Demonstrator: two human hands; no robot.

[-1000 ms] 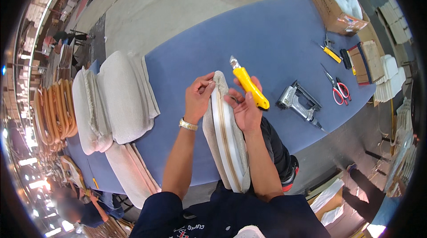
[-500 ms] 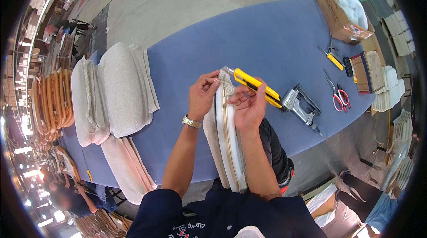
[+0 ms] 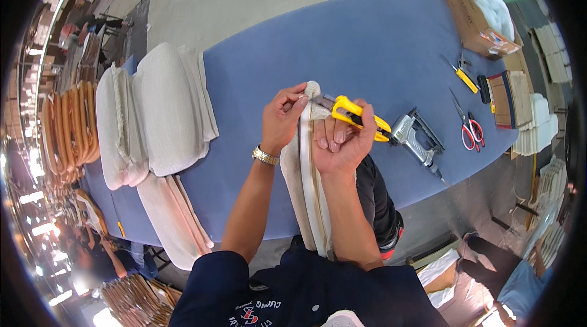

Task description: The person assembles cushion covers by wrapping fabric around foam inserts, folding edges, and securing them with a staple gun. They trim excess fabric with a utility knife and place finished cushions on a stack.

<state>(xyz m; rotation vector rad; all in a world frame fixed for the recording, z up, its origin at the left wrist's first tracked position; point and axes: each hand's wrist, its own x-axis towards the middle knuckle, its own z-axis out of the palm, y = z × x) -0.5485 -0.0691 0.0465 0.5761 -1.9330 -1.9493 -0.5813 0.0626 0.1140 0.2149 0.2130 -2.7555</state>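
Note:
A long, narrow upholstered piece (image 3: 307, 186), with beige fabric sides and a white strip along its edge, stands on end in front of me. My left hand (image 3: 282, 116) pinches the fabric flap (image 3: 312, 89) at its top, the fingers closed. In my right hand (image 3: 345, 141) is a yellow utility knife (image 3: 348, 110), held across the fingers with its blade pointing left at the fabric. The blade tip is close to the flap; whether it cuts in, I cannot tell. Right of my hand, a silver staple gun (image 3: 417, 144) lies on the blue-covered table (image 3: 342, 33).
Beige cushions (image 3: 172, 116) are piled at the left. Red-handled scissors (image 3: 468, 125), another yellow cutter (image 3: 466, 80) and a cardboard box (image 3: 471, 18) of white stuffing are at the right. A dark-clothed leg (image 3: 376, 204) shows beside my right forearm. Other people work at the lower left and right.
The knife has turned, and its blade has come down onto the fabric flap. My right fingers have curled in tighter. The flap's top now stands up above my left fingers.

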